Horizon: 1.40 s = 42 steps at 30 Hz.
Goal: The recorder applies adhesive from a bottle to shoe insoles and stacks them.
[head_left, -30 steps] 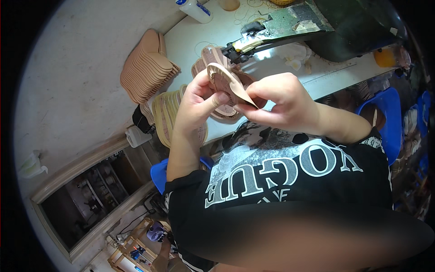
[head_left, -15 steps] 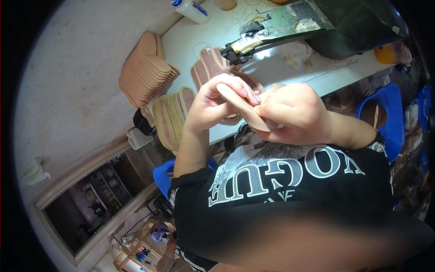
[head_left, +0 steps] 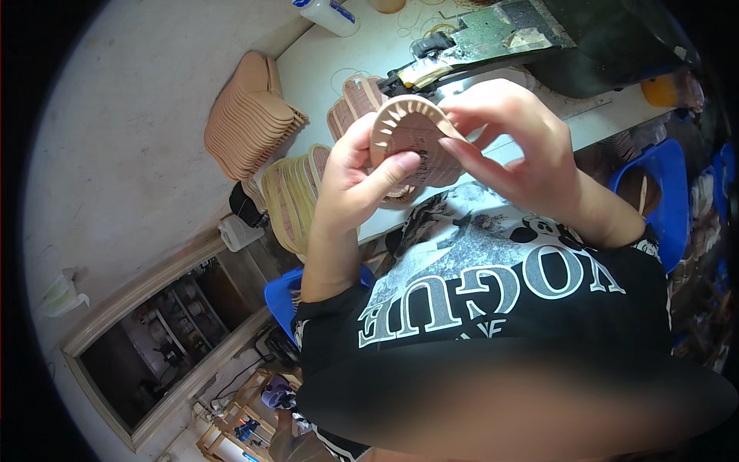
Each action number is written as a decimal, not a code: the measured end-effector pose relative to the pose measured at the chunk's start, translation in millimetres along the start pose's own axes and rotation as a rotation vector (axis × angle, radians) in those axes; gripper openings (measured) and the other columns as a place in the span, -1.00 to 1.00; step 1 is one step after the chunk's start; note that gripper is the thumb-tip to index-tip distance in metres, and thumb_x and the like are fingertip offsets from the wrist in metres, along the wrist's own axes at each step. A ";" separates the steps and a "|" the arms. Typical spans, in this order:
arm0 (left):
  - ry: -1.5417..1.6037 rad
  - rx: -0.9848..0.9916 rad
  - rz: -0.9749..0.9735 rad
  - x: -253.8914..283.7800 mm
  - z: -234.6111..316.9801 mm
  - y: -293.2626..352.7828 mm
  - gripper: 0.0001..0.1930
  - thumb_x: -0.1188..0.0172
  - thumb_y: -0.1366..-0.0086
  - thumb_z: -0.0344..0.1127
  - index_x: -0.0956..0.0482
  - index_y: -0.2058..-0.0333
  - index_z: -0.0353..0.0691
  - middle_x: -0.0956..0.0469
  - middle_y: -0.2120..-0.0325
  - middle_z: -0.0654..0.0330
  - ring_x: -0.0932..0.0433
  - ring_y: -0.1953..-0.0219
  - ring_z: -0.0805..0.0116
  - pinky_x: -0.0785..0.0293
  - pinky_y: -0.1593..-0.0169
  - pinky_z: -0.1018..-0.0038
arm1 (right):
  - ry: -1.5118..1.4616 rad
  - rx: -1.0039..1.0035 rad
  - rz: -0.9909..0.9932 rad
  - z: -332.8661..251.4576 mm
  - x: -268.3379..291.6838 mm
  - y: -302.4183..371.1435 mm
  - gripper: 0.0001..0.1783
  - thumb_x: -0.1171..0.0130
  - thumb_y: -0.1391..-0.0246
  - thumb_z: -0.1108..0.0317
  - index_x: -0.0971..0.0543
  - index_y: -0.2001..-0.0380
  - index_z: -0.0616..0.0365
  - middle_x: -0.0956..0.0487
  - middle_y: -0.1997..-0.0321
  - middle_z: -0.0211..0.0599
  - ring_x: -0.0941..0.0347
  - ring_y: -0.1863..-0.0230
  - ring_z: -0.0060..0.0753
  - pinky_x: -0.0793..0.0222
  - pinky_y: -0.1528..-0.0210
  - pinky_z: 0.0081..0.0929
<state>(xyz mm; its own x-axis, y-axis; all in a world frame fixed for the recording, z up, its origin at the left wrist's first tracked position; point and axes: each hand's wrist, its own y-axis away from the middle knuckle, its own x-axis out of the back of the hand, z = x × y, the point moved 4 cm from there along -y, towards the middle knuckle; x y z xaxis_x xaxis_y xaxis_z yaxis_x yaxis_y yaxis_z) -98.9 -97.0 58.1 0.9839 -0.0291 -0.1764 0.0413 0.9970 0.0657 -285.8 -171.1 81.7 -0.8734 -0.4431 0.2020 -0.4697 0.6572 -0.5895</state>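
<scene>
I hold up a brown insole (head_left: 427, 140) above the near side of the table, its underside showing. A tan edging is folded over its rounded end in a row of small notched pleats. My left hand (head_left: 348, 185) is closed on its left side, thumb pressed flat on the brown underside. At the right edge my right hand (head_left: 519, 135) pinches the folded rim between thumb and fingers; its fingertips are partly hidden behind the insole. Just behind my left hand lie more brown insole pieces (head_left: 350, 104) on the table.
A stack of tan insoles (head_left: 250, 119) leans by the wall, with yellowish-edged pieces (head_left: 289, 200) nearer me. A green machine (head_left: 500, 35) stands on the white table (head_left: 308, 65). There are a white bottle (head_left: 331, 17), an orange container (head_left: 658, 94) and a blue basket (head_left: 668, 196).
The insole has been turned from edge-on to show its pleated underside, and raised slightly. My right hand has moved up and its grip has opened out from a fist to a pinch at the rim.
</scene>
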 end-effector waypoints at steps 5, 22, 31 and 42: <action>-0.091 -0.084 0.159 -14.9 2.4 -5.1 -0.63 -0.27 -0.31 -0.41 -0.43 -0.04 -0.36 -0.57 0.16 0.22 -0.52 0.12 0.54 -0.44 0.01 0.57 | 0.282 0.232 -0.001 8.9 -0.9 -6.0 -0.77 -0.38 0.05 0.58 -0.62 0.26 0.26 -0.62 0.34 -0.19 -0.60 0.32 -0.23 -0.55 0.25 -0.43; -0.314 -0.031 0.198 -18.3 -5.4 -10.6 -0.68 -0.22 -0.32 -0.42 -0.48 -0.01 -0.38 -0.60 0.19 0.18 -0.55 0.14 0.49 -0.46 0.02 0.54 | 0.465 0.255 -0.246 37.4 2.4 -6.4 -0.86 -0.30 -0.02 0.40 -0.60 0.32 0.16 -0.60 0.33 -0.20 -0.56 0.30 -0.20 -0.47 0.21 -0.40; -0.252 -0.028 0.206 -14.2 -11.5 -9.1 -0.61 -0.25 -0.28 -0.44 -0.40 -0.06 -0.36 -0.56 0.10 0.13 -0.52 0.03 0.44 -0.42 -0.07 0.49 | -0.271 -0.530 -0.360 68.4 -5.6 -1.8 -0.86 -0.23 -0.17 0.39 -0.58 0.34 0.27 -0.61 0.37 -0.40 -0.53 0.36 -0.63 -0.46 0.26 -0.61; -0.334 0.067 0.102 -11.6 -22.5 -10.2 -0.64 -0.23 -0.32 -0.41 -0.40 -0.05 -0.33 -0.57 0.14 0.12 -0.54 0.07 0.43 -0.45 -0.03 0.48 | 0.590 0.180 -0.402 47.1 -4.6 -19.5 -0.89 -0.19 0.05 0.41 -0.54 0.55 0.21 -0.53 0.57 -0.22 -0.58 0.43 -0.27 -0.49 0.39 -0.45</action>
<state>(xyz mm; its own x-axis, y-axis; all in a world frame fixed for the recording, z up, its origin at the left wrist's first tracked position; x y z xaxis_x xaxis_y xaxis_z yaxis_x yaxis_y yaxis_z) -114.7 -105.3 37.4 0.9856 0.0377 0.1650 -0.0600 0.9894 0.1326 -266.6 -210.6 55.5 -0.5857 -0.1938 0.7870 -0.7844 0.3798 -0.4903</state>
